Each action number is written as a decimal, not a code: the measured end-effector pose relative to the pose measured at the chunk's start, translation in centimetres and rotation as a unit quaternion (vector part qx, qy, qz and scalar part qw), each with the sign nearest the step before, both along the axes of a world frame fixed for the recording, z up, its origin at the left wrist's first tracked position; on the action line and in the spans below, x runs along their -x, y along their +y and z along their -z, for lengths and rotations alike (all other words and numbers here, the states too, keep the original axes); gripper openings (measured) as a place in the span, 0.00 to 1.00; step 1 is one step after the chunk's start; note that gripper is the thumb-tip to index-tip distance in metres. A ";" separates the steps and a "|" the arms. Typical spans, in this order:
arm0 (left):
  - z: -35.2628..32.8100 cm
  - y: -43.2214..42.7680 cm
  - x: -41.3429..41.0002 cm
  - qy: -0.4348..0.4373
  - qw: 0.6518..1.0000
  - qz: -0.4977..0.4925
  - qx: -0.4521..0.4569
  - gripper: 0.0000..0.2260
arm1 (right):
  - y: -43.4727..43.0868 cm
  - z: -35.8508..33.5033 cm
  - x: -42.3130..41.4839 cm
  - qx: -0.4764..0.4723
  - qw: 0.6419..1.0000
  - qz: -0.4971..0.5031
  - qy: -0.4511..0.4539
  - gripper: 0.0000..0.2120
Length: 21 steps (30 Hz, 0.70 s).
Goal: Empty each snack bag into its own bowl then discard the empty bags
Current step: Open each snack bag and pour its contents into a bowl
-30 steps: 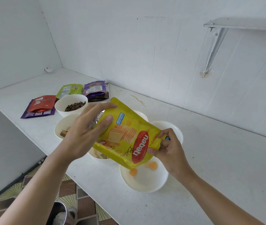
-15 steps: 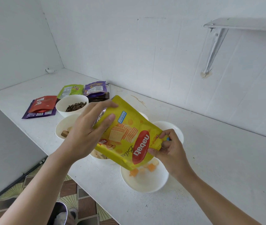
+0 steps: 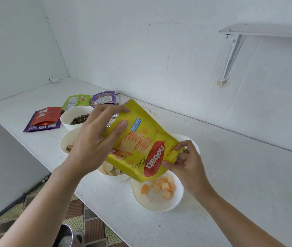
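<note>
Left hand (image 3: 91,147) grips upturned yellow bag (image 3: 138,139) base; right hand (image 3: 186,163) pinches mouth corner over bowl (image 3: 159,204).

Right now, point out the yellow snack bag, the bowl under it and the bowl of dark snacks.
yellow snack bag (image 3: 138,139): head view, printed front.
bowl under the bag (image 3: 148,202): head view, bare inner wall.
bowl of dark snacks (image 3: 68,114): head view, bare inner wall.

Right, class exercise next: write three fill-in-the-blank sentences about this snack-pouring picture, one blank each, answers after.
The left hand and right hand tip a ____ snack bag over the nearest bowl.
The cubes in that bowl are ____.
The red bag lies on a ____ one.
Answers: yellow, orange, purple.
</note>
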<state>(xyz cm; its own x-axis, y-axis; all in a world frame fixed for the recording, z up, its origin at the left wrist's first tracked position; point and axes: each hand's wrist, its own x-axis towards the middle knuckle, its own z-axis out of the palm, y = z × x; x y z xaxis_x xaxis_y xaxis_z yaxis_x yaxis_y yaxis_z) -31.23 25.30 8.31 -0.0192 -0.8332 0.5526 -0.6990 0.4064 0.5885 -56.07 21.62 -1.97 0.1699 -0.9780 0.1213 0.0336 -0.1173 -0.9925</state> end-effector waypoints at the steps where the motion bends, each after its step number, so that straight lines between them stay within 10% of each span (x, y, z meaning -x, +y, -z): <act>1: 0.4 0.0 0.1 0.002 1.000 0.006 -0.022 0.12 | 0.0 0.4 0.1 -0.008 1.000 0.000 0.015 0.22; 21: 2.6 0.5 -0.6 0.000 0.999 -0.030 -0.013 0.11 | 0.6 0.5 -0.1 -0.039 0.999 -0.023 0.029 0.22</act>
<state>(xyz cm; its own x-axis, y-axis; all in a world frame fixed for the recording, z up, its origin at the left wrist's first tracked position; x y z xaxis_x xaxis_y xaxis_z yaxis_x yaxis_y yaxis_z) -30.59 25.84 5.76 0.0316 -0.8466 0.5313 -0.7224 0.3480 0.5975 -55.99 22.27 -2.46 0.2203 -0.9749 0.0331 -0.0208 -0.0386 -0.9990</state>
